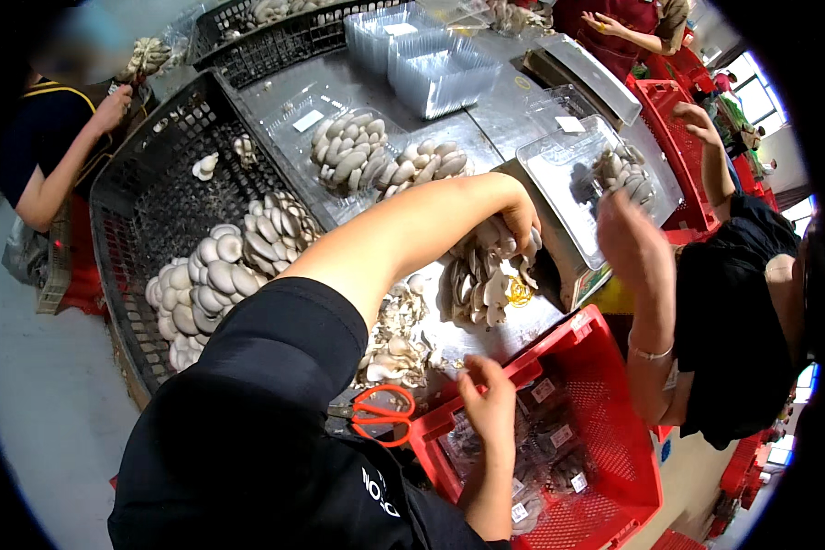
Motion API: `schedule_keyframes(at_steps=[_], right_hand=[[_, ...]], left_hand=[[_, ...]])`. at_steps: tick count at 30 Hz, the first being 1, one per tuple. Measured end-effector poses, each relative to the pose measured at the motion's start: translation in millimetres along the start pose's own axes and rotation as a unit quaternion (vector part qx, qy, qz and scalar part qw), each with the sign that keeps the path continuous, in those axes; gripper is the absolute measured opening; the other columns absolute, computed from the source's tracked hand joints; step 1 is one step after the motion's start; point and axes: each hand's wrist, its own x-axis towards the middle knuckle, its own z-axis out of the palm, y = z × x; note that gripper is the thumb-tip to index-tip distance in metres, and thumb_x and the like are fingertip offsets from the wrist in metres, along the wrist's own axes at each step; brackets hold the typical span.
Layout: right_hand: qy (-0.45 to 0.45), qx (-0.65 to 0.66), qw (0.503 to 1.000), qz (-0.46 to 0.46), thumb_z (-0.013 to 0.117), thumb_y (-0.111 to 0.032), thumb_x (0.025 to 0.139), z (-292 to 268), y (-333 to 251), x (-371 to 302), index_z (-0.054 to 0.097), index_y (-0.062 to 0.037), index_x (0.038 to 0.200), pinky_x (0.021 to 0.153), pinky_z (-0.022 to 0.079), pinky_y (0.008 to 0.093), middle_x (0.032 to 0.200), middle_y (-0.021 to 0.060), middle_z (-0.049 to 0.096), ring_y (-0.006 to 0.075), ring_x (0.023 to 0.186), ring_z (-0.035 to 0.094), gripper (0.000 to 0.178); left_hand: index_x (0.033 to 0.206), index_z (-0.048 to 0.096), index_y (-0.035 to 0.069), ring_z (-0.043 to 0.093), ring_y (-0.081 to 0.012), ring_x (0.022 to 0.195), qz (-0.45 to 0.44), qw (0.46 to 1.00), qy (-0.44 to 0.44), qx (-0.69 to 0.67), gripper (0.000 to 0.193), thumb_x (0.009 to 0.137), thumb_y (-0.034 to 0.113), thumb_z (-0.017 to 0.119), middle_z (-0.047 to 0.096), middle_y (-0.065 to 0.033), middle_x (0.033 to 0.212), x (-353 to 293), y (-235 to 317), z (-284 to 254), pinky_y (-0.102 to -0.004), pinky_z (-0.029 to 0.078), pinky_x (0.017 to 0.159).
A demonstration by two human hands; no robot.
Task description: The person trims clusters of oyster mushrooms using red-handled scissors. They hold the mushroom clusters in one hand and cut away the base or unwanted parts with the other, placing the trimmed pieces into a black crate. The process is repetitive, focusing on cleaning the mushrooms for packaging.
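My left arm reaches across the steel table, and my left hand [522,218] has its fingers bent down around the top of an oyster mushroom cluster [478,284]. The fingertips are partly hidden. Beside that cluster lie some yellow rubber bands [520,291]. My right hand [493,401] is above the near rim of a red crate [614,458], thumb and fingers apart, with nothing in it. Orange-handled scissors [382,417] rest left of this hand. Loose mushroom pieces [396,344] are heaped under my left arm. Inside the crate are several clear packs of mushrooms [559,435].
A black crate [124,206] on the left holds oyster mushroom clusters [213,280]. Stacked clear trays [440,78] stand at the back. A co-worker's hand [634,243] on the right is near mushrooms on a scale [559,174]. Another person [60,137] works at far left.
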Motion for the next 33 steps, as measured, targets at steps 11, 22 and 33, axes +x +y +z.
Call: schedule_keyframes(at_steps=[11,22,33], right_hand=[[-0.084,0.058,0.995,0.016,0.064,-0.006,0.086,35,18,-19,0.064,0.0021,0.106,0.075,0.05,0.0299,0.094,0.0119,0.068,0.0183,0.082,0.063,0.022],[-0.052,0.076,0.982,-0.165,0.057,-0.003,0.09,75,-140,66,0.06,-0.0002,0.112,0.068,0.045,0.0208,0.088,0.0024,0.061,0.0082,0.074,0.055,0.023],[-0.49,-0.197,0.74,-0.416,0.08,-0.017,0.065,340,-316,132,0.051,-0.0029,0.13,0.095,0.044,0.0358,0.118,0.0181,0.058,0.0273,0.111,0.056,0.073]], left_hand=[[0.097,0.064,0.001,0.064,-0.0344,0.088,-0.024,0.892,0.424,0.157,0.037,0.063,0.017,0.067,0.065,-0.0188,0.086,-104,34,80,-0.0448,0.052,0.076],[0.118,0.06,0.005,0.061,-0.0195,0.097,-0.113,0.751,0.583,-0.291,0.033,0.086,0.013,0.059,0.064,-0.0088,0.105,-483,-18,233,-0.0335,0.049,0.086],[0.133,0.051,0.007,0.063,-0.0266,0.096,-0.436,0.677,0.419,-0.42,0.061,0.092,0.05,0.045,0.057,-0.0166,0.127,-550,-197,270,-0.0447,0.05,0.084]])
